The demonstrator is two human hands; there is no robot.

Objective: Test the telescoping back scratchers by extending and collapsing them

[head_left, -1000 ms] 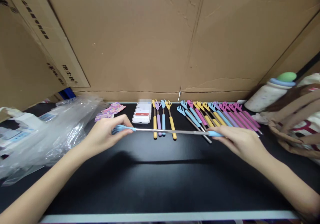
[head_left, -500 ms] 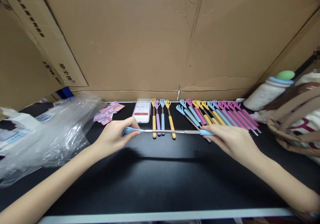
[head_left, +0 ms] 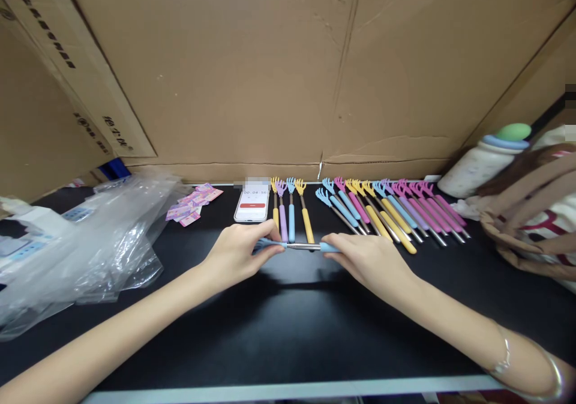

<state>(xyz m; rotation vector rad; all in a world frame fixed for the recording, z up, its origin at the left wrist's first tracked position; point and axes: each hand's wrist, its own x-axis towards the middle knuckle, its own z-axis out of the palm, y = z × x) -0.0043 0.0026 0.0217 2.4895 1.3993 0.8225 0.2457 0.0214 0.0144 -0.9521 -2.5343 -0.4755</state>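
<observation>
Between my hands, above the black table, is a blue telescopic back scratcher [head_left: 303, 247] held level. My left hand [head_left: 240, 251] pinches its claw end, and the claw is partly hidden by the fingers. Closed on the blue handle is my right hand [head_left: 371, 260], which covers most of the grip. Only a short length of the metal rod shows between them. Behind lie a purple back scratcher [head_left: 283, 221], a blue one [head_left: 291, 221] and two yellow ones. To the right, a row of several more back scratchers [head_left: 396, 212] lies slanted, in blue, pink, yellow and purple.
A phone [head_left: 252, 203] showing a timer lies at the back, beside pink and purple cards [head_left: 193, 203]. Clear plastic bags [head_left: 103, 236] cover the left side. A white bottle [head_left: 481, 164] and a brown-and-white bag [head_left: 535, 224] stand right. Cardboard [head_left: 247, 80] walls the back.
My hands have come closer together, and the rod of the blue back scratcher has slid in and become much shorter. My left hand moved right and my right hand moved left.
</observation>
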